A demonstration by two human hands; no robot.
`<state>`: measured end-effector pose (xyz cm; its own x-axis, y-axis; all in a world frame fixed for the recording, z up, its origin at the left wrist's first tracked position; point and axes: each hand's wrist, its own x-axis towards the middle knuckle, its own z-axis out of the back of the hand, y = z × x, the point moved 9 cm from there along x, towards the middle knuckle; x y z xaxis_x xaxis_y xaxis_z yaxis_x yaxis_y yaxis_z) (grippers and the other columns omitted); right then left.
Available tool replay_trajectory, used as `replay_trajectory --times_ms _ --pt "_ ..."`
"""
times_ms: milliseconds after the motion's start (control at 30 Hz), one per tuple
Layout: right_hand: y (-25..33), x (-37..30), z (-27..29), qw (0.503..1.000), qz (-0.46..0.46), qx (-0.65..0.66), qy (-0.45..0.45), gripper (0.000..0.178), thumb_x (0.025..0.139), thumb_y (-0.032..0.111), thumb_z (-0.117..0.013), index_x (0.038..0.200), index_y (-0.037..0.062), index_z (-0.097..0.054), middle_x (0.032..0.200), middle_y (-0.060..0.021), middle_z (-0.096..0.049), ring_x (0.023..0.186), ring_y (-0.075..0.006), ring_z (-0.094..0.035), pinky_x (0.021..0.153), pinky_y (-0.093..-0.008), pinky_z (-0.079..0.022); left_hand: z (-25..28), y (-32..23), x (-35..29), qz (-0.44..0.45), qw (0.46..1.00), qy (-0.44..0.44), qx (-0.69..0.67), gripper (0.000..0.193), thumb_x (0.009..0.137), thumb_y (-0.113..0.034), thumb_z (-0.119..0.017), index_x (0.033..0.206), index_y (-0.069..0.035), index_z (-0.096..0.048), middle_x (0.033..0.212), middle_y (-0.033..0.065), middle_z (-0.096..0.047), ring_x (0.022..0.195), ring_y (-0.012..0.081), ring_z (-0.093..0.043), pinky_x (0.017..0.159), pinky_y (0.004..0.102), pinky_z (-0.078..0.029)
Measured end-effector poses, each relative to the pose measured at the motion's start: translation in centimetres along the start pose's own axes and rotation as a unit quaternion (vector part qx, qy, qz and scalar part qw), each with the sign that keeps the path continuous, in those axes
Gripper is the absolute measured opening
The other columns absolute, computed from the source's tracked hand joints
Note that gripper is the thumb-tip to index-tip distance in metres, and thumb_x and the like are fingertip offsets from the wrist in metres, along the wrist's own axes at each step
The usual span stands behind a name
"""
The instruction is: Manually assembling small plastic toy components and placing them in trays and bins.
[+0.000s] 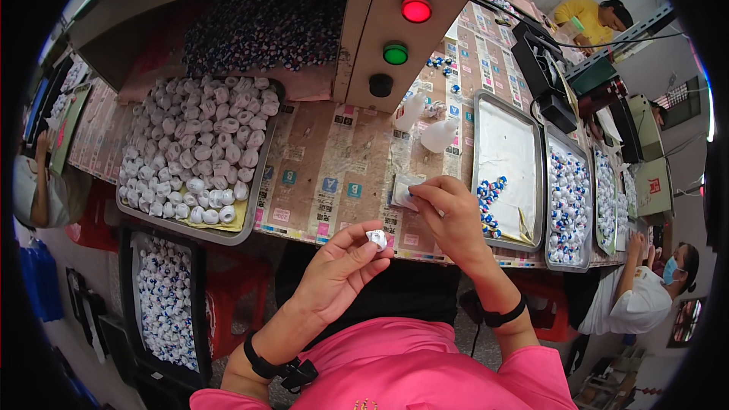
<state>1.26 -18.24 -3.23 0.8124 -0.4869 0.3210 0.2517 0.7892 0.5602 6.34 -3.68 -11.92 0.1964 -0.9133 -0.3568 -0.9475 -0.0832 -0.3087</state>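
Note:
A small white rounded plastic piece (377, 238) sits between the thumb and fingers of my left hand (339, 264), which is held palm up over the table's near edge. To its right, my right hand (453, 214) has its thumb and forefinger pinched together. Whatever is between those fingertips is too small and too hidden to name. The fingertips are at a small pale pad or block (405, 190) lying on the table, and I cannot tell whether they touch it.
A tray (263, 178) heaped with white pieces stands left. Right is a metal tray (501, 137) with some blue-and-white pieces, beside a fuller tray (568, 201). White squeeze bottles (439, 137) stand beyond my hands. A machine panel with red (416, 9) and green lights overhangs. Co-workers sit around.

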Motion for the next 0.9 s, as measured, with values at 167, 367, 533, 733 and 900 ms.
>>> replay_trajectory --times_ms 167,367,533,733,900 --pt "0.0 0.2 -0.3 1.000 0.014 -0.002 0.015 0.016 0.075 0.000 -0.067 0.091 0.0041 -0.068 0.084 -0.0108 -0.062 0.078 -0.0282 -0.061 0.068 -0.0364 -0.049 0.1 0.0 0.0 -0.002 1.000 0.003 0.003 0.032 0.091 -0.004 -0.056 0.123 -0.005 -0.052 0.107 0.0078 -0.061 0.098 0.0177 -0.063 0.084 0.0276 -0.055" --pt "1.4 -0.5 1.3 0.998 -0.018 0.064 -0.007 0.017 0.076 -0.001 -0.068 0.093 0.0028 -0.069 0.084 -0.0102 -0.063 0.077 -0.0240 -0.063 0.065 -0.0319 -0.049 0.0 0.1 0.2 -0.003 1.000 -0.003 0.016 0.033 0.091 -0.004 -0.057 0.124 -0.005 -0.052 0.106 0.0079 -0.062 0.098 0.0175 -0.063 0.084 0.0276 -0.055" --pt "2.5 -2.2 1.3 0.976 -0.067 0.204 0.031 0.016 0.079 0.003 -0.069 0.096 0.0029 -0.070 0.087 -0.0103 -0.066 0.077 -0.0168 -0.063 0.065 -0.0262 -0.049 0.2 0.3 0.5 -0.009 0.999 -0.004 0.032 0.033 0.091 -0.003 -0.057 0.123 -0.005 -0.052 0.107 0.0088 -0.062 0.100 0.0181 -0.063 0.085 0.0276 -0.054" --pt "1.7 -3.4 0.5 0.953 -0.110 0.279 0.035 0.017 0.081 0.006 -0.070 0.097 0.0032 -0.071 0.089 -0.0099 -0.067 0.077 -0.0150 -0.062 0.066 -0.0249 -0.049 -0.6 0.5 0.6 -0.001 0.999 -0.001 0.053 0.033 0.090 -0.003 -0.059 0.122 -0.003 -0.053 0.108 0.0092 -0.061 0.101 0.0178 -0.061 0.087 0.0269 -0.052" --pt "1.4 -3.9 -0.5 0.942 -0.116 0.312 0.050 0.017 0.080 0.006 -0.071 0.098 0.0041 -0.071 0.088 -0.0092 -0.066 0.076 -0.0133 -0.061 0.065 -0.0238 -0.048 -0.3 0.8 0.6 -0.009 0.998 -0.009 0.066 0.033 0.088 -0.001 -0.060 0.120 -0.003 -0.054 0.108 0.0098 -0.062 0.101 0.0190 -0.062 0.089 0.0286 -0.053"
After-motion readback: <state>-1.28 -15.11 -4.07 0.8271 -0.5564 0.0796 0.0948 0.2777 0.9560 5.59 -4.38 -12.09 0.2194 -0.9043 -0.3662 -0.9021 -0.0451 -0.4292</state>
